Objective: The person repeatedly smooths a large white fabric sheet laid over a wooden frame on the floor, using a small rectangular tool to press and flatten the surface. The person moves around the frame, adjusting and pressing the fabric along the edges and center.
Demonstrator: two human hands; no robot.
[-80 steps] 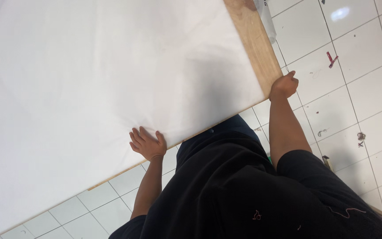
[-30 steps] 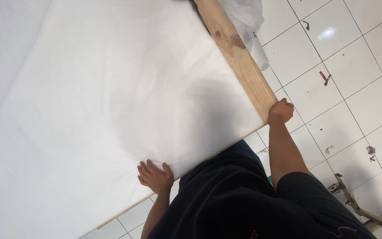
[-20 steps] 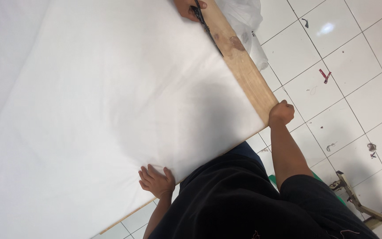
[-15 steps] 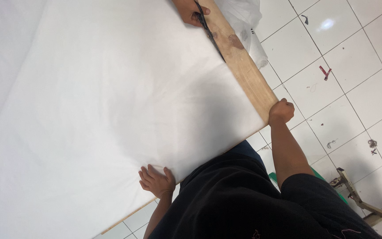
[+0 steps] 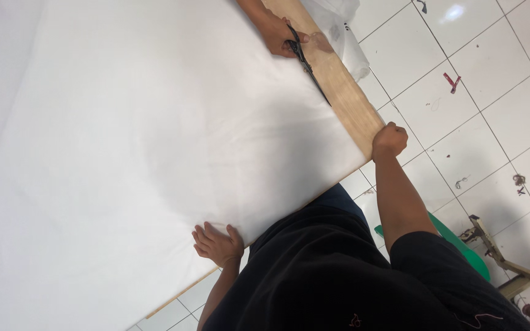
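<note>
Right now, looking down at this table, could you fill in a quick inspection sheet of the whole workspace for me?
Surface: wooden table, bare only along its right edge; the rest is under cloth.
Job's things: white fabric spread flat over the table; black scissors at the fabric's edge, held by another person's hand.
Clutter: crumpled clear plastic at the far table edge.
Hands: left hand pressed flat on the fabric at the near edge; right hand closed over the table corner.
Cables: nothing seen.
Surroundings: white tiled floor with small scraps; green object and metal frame at lower right.
</note>
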